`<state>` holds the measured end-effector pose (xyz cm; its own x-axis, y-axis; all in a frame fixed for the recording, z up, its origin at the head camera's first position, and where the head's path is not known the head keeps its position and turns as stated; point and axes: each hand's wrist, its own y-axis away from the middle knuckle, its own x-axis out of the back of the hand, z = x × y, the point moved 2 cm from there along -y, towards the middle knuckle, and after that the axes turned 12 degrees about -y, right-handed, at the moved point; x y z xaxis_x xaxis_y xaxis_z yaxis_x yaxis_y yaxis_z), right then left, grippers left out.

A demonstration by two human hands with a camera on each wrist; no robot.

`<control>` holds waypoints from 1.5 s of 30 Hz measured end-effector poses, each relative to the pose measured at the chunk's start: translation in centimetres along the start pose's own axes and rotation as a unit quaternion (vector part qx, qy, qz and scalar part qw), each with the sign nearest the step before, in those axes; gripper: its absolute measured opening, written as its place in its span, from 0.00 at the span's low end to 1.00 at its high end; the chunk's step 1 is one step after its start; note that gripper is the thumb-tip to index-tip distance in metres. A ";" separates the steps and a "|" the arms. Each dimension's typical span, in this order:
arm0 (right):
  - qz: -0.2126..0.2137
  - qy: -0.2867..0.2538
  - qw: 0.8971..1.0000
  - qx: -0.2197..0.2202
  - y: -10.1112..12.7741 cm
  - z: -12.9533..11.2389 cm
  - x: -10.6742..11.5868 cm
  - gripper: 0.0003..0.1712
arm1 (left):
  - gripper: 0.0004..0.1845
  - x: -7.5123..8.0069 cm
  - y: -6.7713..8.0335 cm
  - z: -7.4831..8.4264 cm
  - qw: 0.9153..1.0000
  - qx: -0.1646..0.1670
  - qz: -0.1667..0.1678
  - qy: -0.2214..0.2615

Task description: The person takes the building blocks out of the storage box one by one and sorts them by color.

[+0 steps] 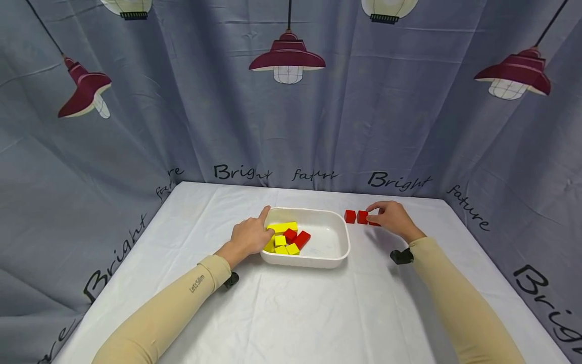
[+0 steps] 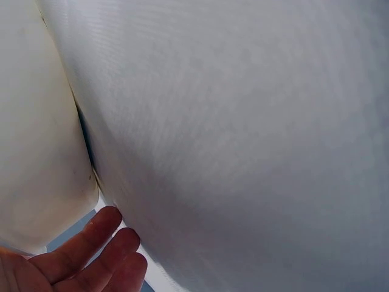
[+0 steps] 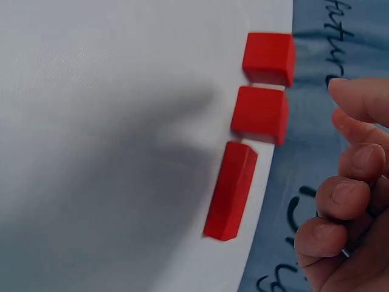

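Observation:
A white plastic bin (image 1: 325, 262) stands mid-table, holding several yellow blocks (image 1: 283, 227) and a few red blocks (image 1: 302, 239). My left hand (image 1: 247, 237) grips its left side, thumb over the rim and index finger stretched along the far-left corner. In the left wrist view, the other fingers (image 2: 91, 234) lie by the outer wall. To the bin's right, two red cubes (image 3: 269, 58) and a longer red block (image 3: 231, 191) sit in a row. Over the right end of this row hovers my right hand (image 1: 394, 220), thumb and index finger apart with nothing between them.
White cloth covers the table (image 1: 295, 313), and a grey-blue printed curtain (image 1: 291, 126) hangs around its back and sides. The red row lies close to the table's far edge. A dark wrist device (image 1: 402, 256) sits at the right cuff.

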<state>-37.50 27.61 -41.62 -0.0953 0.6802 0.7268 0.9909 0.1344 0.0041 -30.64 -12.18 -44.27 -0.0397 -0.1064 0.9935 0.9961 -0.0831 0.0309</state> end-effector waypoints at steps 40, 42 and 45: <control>-0.195 -0.085 0.975 0.063 0.6 -6.8 -2.7 0.19 | 0.40 0.2 -0.1 0.1 1.000 0.001 0.001 0.000; -0.216 -0.091 0.970 0.063 0.6 -7.0 -3.0 0.20 | 0.40 0.2 -0.1 0.0 1.000 0.001 -0.001 0.000; -0.248 -0.098 0.962 0.063 0.6 -7.4 -3.4 0.21 | 0.41 0.1 0.0 0.0 1.000 0.002 -0.005 -0.002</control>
<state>-35.86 20.00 -39.01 -0.5813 0.6310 0.5137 0.8010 0.5549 0.2247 -30.69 -12.17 -44.13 -0.0496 -0.1024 0.9935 0.9960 -0.0794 0.0415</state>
